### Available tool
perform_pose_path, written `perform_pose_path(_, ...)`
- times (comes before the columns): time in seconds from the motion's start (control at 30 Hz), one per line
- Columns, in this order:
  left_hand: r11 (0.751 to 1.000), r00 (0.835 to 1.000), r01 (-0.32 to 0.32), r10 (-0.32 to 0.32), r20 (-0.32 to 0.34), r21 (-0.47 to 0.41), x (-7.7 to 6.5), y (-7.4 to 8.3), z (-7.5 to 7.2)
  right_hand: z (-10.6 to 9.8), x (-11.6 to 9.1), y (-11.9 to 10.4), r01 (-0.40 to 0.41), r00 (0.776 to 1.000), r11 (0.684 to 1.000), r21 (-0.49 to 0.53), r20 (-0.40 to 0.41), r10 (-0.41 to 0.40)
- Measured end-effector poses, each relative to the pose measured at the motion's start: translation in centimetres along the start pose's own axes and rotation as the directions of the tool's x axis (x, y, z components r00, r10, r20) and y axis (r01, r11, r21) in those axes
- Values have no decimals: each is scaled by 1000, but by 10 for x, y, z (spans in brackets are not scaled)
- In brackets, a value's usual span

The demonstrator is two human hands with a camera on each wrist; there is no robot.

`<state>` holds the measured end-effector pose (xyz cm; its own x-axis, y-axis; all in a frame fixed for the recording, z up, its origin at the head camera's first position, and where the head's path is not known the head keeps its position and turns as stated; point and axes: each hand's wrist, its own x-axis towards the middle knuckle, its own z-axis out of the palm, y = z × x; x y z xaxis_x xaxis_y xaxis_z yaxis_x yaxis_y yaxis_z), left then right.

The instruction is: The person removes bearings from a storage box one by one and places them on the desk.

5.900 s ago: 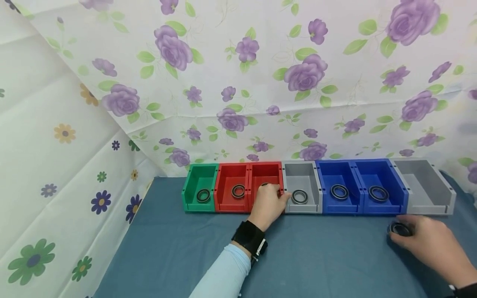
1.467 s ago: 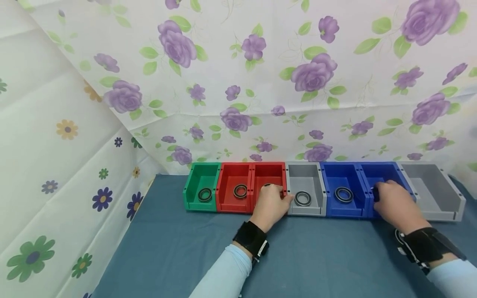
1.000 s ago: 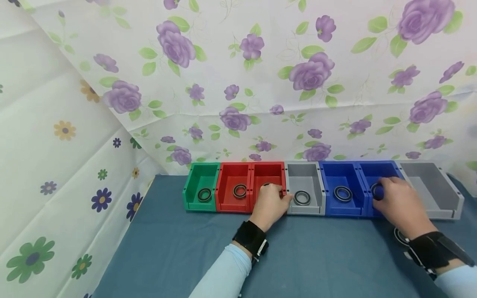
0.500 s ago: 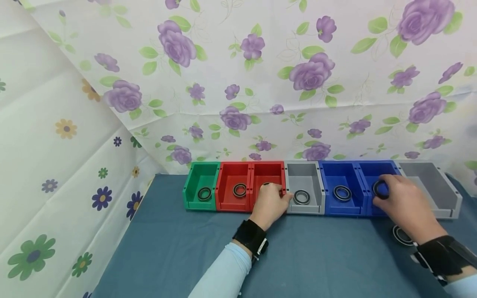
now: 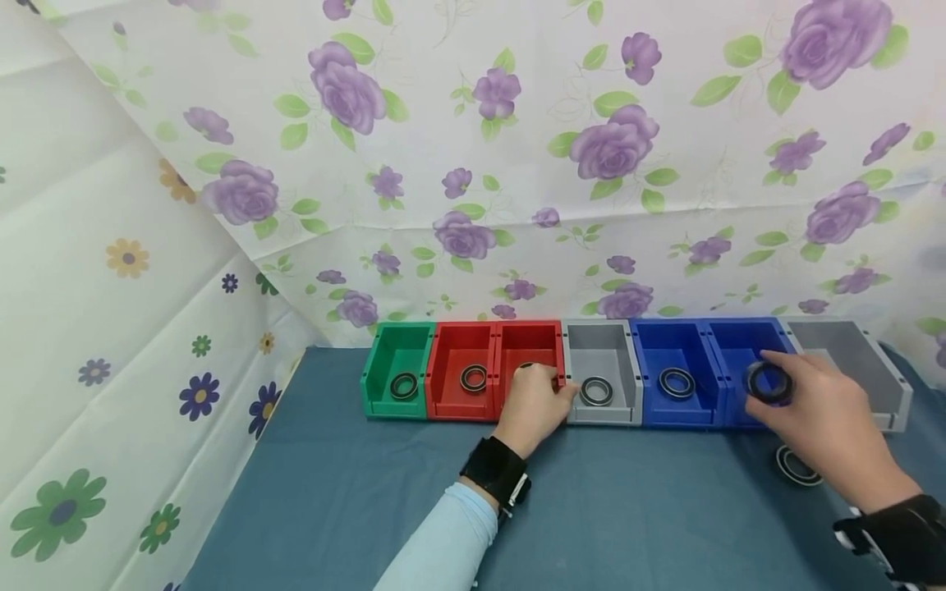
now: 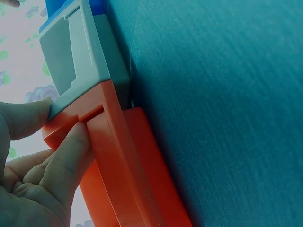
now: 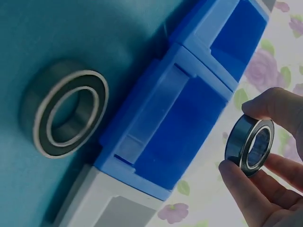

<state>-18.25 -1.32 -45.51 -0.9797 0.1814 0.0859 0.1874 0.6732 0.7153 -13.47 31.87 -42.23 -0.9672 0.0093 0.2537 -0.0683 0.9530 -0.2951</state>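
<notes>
In the head view my left hand stays at the right red bin. In the left wrist view its thumb and finger pinch the walls where that bin meets the middle grey bin. My right hand pinches a ball bearing by its rim between thumb and fingers, in front of the right blue bin. A second bearing lies on the blue cloth, just below the right hand. One more bearing in the right red bin is mostly hidden by the left hand.
Single bearings lie in the green bin, the left red bin, the middle grey bin and the left blue bin. A grey bin ends the row at right. A flowered cloth hangs behind.
My right hand let go of one bearing on the cloth and took another from the right blue bin. It now draws that one up and back to the right. The left hand stays put.
</notes>
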Motion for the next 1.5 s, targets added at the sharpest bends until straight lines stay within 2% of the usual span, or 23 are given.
perform_pose_path(0.37,1000,1000,2,-2,-7,30,1,-1,1,12,-27,2,16,1000,1000,9,-12,-16)
perform_pose_path(0.63,1000,1000,5,-5,-10,27,2,-1,2,25,-42,-1,22,997,999,46,79,-25)
perform_pose_path(0.7,1000,1000,4,-4,-13,28,2,-1,2,29,-44,-2,20,994,998,58,104,-26)
perform_pose_path(1.03,1000,1000,-11,12,-19,29,1,-1,2,45,-51,0,71,990,996,62,117,-78)
perform_pose_path(1.5,999,999,-30,30,-26,26,2,-2,2,48,-55,-1,78,983,996,37,167,-83)
